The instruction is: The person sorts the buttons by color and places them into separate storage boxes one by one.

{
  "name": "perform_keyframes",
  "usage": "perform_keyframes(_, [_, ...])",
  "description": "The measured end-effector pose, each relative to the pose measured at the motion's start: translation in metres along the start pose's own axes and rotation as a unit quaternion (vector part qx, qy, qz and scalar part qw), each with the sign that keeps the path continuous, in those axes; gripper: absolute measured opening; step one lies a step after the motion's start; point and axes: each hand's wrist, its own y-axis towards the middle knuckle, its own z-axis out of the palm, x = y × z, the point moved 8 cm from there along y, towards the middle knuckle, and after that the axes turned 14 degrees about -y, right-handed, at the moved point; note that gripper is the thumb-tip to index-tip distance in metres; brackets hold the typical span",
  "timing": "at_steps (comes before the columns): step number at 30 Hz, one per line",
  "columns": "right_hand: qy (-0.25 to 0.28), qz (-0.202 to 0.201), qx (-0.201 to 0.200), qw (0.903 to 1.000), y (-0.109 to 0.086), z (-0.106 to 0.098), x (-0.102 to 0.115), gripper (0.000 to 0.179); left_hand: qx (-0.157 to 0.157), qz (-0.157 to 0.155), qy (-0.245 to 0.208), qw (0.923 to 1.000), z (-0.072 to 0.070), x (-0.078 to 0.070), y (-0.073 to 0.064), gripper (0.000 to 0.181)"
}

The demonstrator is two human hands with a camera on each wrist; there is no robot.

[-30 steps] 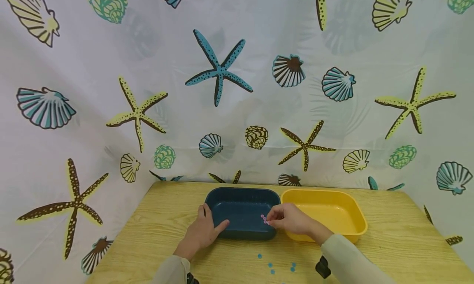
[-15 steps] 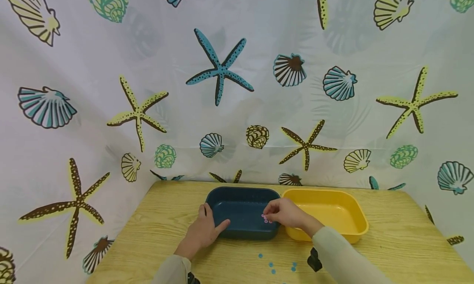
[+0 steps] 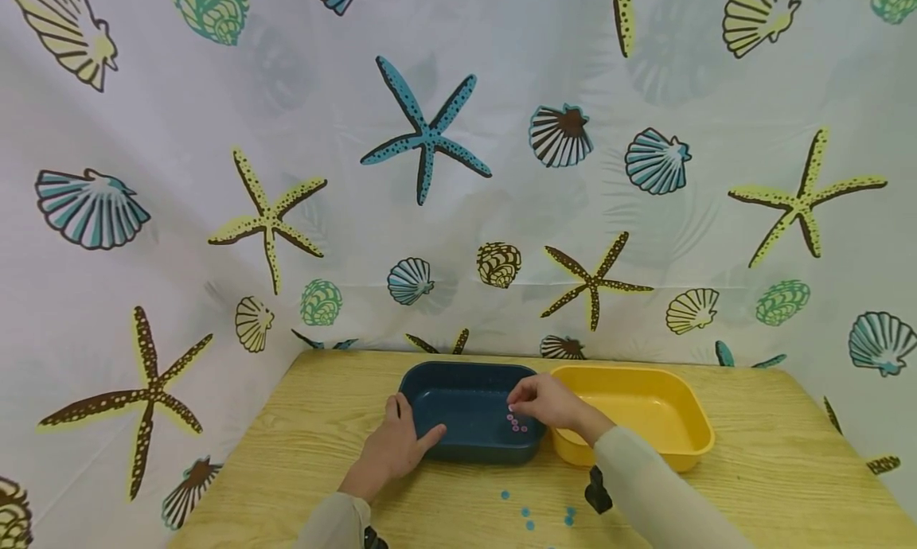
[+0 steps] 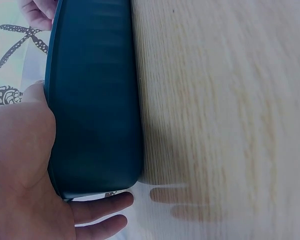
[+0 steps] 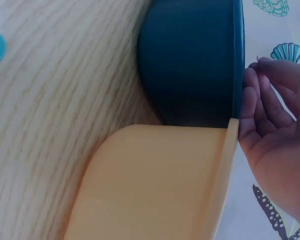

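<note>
My left hand (image 3: 390,449) grips the dark blue basin (image 3: 458,452) at its left end, thumb over the front rim and fingers along the outer side. In the left wrist view, the thumb of the left hand (image 4: 20,160) crosses the rim and two fingers extend past the corner. My right hand (image 3: 550,402) is over the basin's right side, thumb and fingertips pinching a small pink button (image 3: 511,408). Several pink buttons (image 3: 515,422) lie just below it inside the basin. In the right wrist view, the right hand (image 5: 280,110) is behind the rim, its fingertips together.
A yellow basin (image 3: 698,406) stands right against the blue one, under my right forearm. Several blue buttons (image 3: 526,512) are scattered on the wooden table (image 3: 781,485) in front. A white curtain (image 3: 487,72) with shells and starfish hangs behind and at both sides.
My right hand has moved up and left over the blue basin. The pink button by its fingertips a second ago lies free, and another shows at the fingertips. The left hand stays put.
</note>
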Motion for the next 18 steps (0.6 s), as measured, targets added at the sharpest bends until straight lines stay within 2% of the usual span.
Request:
perform_keyframes(7, [-0.009, 0.019, -0.009, 0.9997, 0.0062, -0.001, -0.0047, 0.014, -0.001, 0.0, 0.004, 1.0, -0.0008, -0.0023, -0.0013, 0.1])
perform_keyframes(18, [-0.022, 0.028, -0.012, 0.9993, 0.0101, -0.0004, -0.0029, 0.013, -0.001, -0.002, 0.0, 1.0, -0.0012, -0.0026, -0.0023, 0.101])
